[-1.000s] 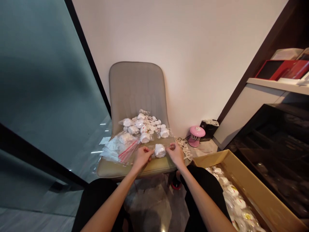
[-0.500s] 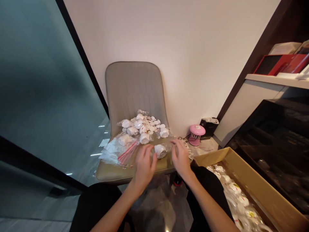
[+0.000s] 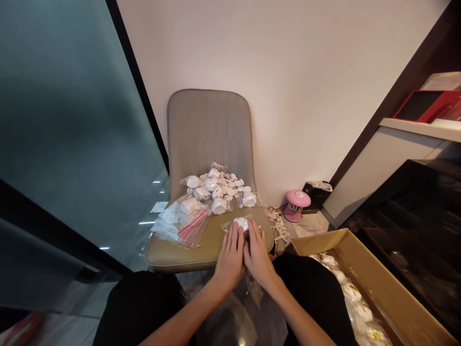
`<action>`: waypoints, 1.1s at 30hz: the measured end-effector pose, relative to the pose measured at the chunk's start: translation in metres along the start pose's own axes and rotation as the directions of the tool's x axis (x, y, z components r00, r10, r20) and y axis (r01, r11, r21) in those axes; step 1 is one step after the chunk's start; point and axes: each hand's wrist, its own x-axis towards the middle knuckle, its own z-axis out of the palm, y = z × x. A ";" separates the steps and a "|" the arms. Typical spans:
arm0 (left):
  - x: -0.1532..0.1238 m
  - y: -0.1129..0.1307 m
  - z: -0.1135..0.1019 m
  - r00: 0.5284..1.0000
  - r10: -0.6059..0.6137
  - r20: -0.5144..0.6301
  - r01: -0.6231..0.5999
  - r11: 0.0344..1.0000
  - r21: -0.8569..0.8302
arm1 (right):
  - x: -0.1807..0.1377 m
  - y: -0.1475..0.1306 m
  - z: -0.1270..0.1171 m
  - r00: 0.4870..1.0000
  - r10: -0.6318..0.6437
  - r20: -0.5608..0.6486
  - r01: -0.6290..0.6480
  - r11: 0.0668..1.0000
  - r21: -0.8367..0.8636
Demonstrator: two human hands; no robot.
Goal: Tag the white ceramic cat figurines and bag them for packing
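Observation:
On the front of the chair seat lies a small round white item in a clear plastic bag [image 3: 241, 222]. My left hand [image 3: 231, 252] is on its near left side, fingers long and close together. Against the near right side rests my right hand [image 3: 258, 254], its fingers stretched along the bag. Both hands meet at the thumbs and grip the item between them, covering its near part. Behind them are several similar white items in clear bags [image 3: 219, 205], beside a heap of small white discs [image 3: 234, 181]. Flat clear zip bags [image 3: 176, 222] with red strips lie to the left.
The grey-tan chair [image 3: 211, 125] stands against a white wall. To the right, a cardboard box [image 3: 382, 274] holds more bagged white items. A pink device [image 3: 297, 204], a black box [image 3: 317, 194] and white cables [image 3: 277, 226] sit on the floor. Dark glass is at left.
My hands have come together from either side of the bagged white item and now touch it. The item has turned, showing its rounded side. The view has shifted slightly.

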 end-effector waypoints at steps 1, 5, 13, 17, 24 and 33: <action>-0.001 -0.001 -0.001 1.000 -0.007 0.008 0.007 1.000 -0.004 | 0.000 -0.001 0.001 1.000 -0.005 0.006 0.005 1.000 -0.021; 0.001 -0.006 -0.006 0.999 -0.012 0.040 0.015 0.998 -0.061 | 0.003 -0.002 0.000 0.999 -0.008 0.032 0.010 0.998 -0.063; 0.004 -0.004 -0.006 0.994 -0.048 0.097 0.065 0.981 -0.183 | 0.004 0.008 0.001 0.991 0.128 0.031 -0.129 0.991 0.037; 0.002 -0.001 -0.002 0.993 -0.072 0.098 0.089 0.979 -0.183 | 0.001 0.012 0.006 0.995 0.071 0.067 -0.070 0.998 -0.007; -0.001 -0.002 -0.003 0.992 -0.057 0.115 0.083 0.969 -0.231 | -0.002 0.013 0.006 0.992 0.007 0.128 0.005 0.996 -0.090; 0.004 -0.012 0.003 0.965 -0.255 0.057 0.241 0.786 -0.569 | 0.002 0.025 0.028 0.977 0.215 -0.005 -0.184 0.849 0.496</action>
